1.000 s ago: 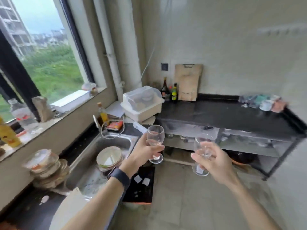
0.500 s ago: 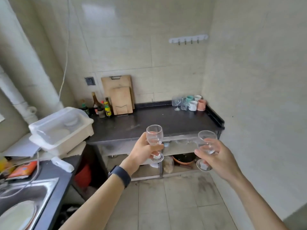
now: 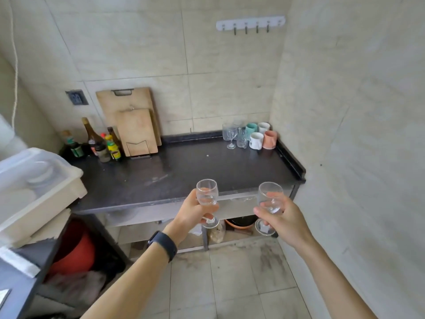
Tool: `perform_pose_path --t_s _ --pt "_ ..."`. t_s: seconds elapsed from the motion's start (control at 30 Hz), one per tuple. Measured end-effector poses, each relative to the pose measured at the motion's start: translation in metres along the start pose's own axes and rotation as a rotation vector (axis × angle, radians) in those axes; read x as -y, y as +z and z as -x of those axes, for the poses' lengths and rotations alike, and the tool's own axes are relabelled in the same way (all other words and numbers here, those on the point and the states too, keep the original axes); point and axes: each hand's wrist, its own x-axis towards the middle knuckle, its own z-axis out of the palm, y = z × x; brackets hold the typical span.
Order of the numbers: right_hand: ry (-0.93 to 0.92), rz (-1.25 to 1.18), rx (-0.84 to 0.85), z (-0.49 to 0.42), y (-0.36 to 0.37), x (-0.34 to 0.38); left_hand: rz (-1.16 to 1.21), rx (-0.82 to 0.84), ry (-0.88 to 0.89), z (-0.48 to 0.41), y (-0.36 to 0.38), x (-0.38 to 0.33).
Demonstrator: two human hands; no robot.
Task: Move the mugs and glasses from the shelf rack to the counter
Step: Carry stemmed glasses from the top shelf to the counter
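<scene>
Left glass (image 3: pixel 206 188), right glass (image 3: pixel 270 190): stems near-vertical, rims up.

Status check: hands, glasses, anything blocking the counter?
Left hand grips left wine glass, right hand grips right wine glass. Both upright, short of the counter. Mugs and glasses grouped in its far right corner; nothing in between.

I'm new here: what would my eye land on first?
The left hand grips a clear stemmed wine glass and the right hand grips a second clear wine glass, both held up before the black stone counter. In its far right corner stands a cluster of pastel ceramic mugs and clear glasses; two wooden cutting boards lean against the back wall.
</scene>
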Motion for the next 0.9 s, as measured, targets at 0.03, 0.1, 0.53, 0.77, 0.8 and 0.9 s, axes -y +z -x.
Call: perform_pose_path --t_s 0.03,0.1,0.53,0.77,0.8,0.9 --pt "0.015 -0.003 0.004 -0.017 0.001 0.000 0.009 0.003 -0.014 -0.019 0.000 0.000" --pt "0.037 -0.002 0.025 -0.049 0.003 -0.001 0.009 0.022 -0.037 -0.056 0.001 0.001" --pt "0.157 0.050 0.113 -0.264 0.015 -0.033 0.060 -0.035 -0.155 -0.264 0.009 0.001" --pt "0.158 0.009 0.223 -0.418 0.039 -0.034 0.008 -0.125 -0.176 -0.368 -0.008 -0.004" --pt "0.158 0.008 0.234 -0.436 0.044 -0.033 0.015 -0.121 -0.183 -0.380 -0.010 -0.006" --pt "0.163 0.025 0.274 -0.483 0.060 -0.033 0.082 -0.099 -0.205 -0.410 -0.017 -0.014"
